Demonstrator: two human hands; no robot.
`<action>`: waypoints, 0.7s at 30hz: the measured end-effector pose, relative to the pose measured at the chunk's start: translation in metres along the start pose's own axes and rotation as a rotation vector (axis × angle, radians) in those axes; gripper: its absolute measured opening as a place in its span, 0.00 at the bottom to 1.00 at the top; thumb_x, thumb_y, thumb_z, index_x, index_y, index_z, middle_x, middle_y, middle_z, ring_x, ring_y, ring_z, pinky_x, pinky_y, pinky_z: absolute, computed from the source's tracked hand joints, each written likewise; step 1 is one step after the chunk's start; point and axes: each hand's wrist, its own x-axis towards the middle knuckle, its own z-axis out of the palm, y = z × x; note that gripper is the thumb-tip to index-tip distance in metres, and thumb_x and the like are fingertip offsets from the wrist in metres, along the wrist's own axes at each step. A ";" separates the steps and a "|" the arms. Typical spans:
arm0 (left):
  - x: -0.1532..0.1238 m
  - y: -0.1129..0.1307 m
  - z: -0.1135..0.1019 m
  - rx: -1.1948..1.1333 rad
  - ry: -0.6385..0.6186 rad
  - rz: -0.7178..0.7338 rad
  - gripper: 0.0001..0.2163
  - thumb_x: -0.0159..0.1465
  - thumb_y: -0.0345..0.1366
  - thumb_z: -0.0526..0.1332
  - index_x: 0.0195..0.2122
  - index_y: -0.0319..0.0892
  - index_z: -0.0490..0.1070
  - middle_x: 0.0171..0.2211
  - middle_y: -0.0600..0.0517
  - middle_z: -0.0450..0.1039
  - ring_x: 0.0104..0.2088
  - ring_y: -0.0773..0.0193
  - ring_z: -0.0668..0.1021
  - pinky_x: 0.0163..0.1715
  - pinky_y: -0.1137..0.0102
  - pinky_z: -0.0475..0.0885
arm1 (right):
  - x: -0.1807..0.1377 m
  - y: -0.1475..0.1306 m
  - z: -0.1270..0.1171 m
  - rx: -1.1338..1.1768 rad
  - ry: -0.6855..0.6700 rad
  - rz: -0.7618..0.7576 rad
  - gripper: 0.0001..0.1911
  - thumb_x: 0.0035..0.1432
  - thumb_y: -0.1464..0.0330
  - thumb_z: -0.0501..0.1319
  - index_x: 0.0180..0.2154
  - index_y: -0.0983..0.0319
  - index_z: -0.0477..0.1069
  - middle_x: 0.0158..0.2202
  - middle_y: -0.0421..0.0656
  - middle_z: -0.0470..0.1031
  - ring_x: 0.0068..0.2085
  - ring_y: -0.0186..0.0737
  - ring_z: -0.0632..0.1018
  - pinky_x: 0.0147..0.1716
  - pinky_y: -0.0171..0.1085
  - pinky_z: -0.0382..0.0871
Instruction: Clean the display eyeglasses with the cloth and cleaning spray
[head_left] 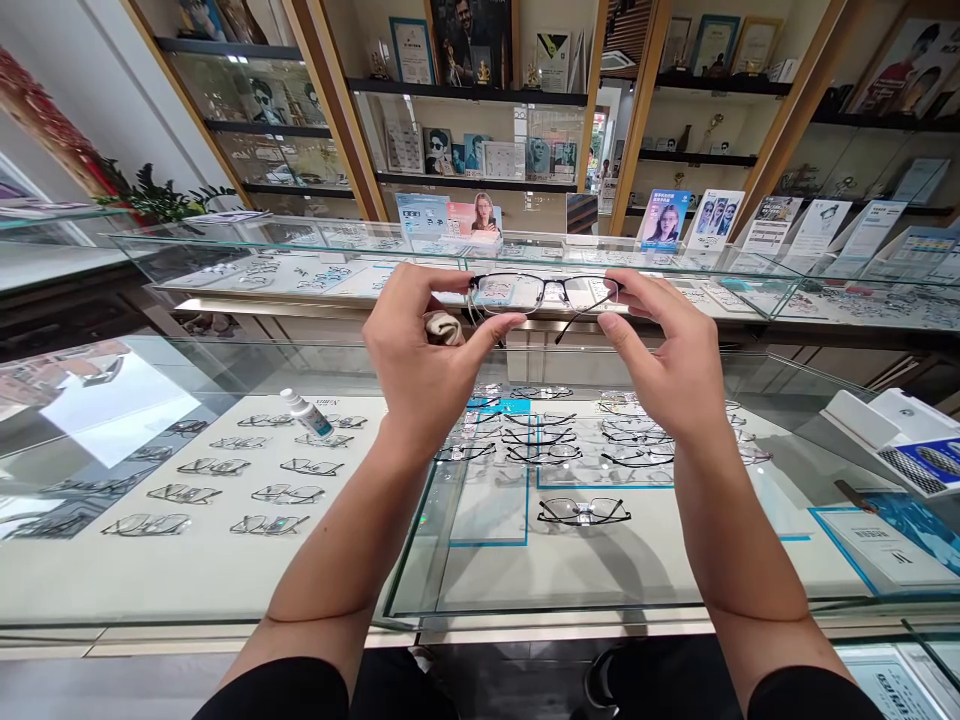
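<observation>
Held up in front of me above the glass counter is a pair of eyeglasses (553, 290) with a dark upper rim and clear lenses. My left hand (427, 345) grips its left end between fingers and thumb, and a bunched beige cloth (444, 328) is tucked in the same palm. At the opposite end, my right hand (660, 345) pinches the frame near the hinge. One temple arm slants down below the lenses. Under my hands, a dark-framed pair of glasses (584, 512) lies apart in the display case, nearer to me than the several rows behind it.
A small white spray bottle (307, 412) stands on the glass at left. Several display frames (274, 493) lie under that glass. To the right are a white box (900, 440) and a leaflet (885, 545). A second glass counter (337, 235) and wall shelves (469, 95) stand behind.
</observation>
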 end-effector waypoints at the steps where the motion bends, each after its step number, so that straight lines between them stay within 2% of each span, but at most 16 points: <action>1: 0.000 0.000 0.000 -0.002 -0.003 0.000 0.23 0.60 0.59 0.76 0.44 0.49 0.76 0.43 0.49 0.80 0.43 0.53 0.81 0.39 0.59 0.77 | 0.000 0.000 0.000 0.001 -0.001 0.000 0.20 0.74 0.57 0.62 0.62 0.52 0.78 0.57 0.47 0.84 0.55 0.51 0.85 0.58 0.57 0.81; 9: 0.001 0.001 0.000 -0.034 0.004 0.002 0.22 0.59 0.58 0.77 0.44 0.49 0.77 0.43 0.49 0.80 0.42 0.54 0.81 0.39 0.60 0.76 | -0.001 0.000 0.000 -0.007 0.012 -0.013 0.20 0.74 0.56 0.62 0.61 0.53 0.78 0.55 0.47 0.84 0.54 0.51 0.85 0.57 0.55 0.81; 15: 0.005 0.000 -0.001 -0.048 -0.014 -0.057 0.23 0.59 0.60 0.77 0.44 0.49 0.80 0.44 0.49 0.82 0.35 0.59 0.79 0.32 0.63 0.73 | -0.001 -0.005 -0.001 -0.033 0.060 -0.046 0.18 0.74 0.55 0.62 0.59 0.51 0.79 0.53 0.46 0.85 0.51 0.51 0.85 0.56 0.56 0.81; 21: 0.007 -0.002 -0.002 -0.062 -0.044 -0.064 0.21 0.60 0.57 0.77 0.46 0.50 0.81 0.44 0.49 0.83 0.35 0.58 0.80 0.34 0.61 0.76 | -0.002 -0.010 -0.002 -0.044 0.087 -0.076 0.16 0.74 0.56 0.62 0.58 0.50 0.79 0.52 0.45 0.85 0.51 0.51 0.85 0.55 0.55 0.81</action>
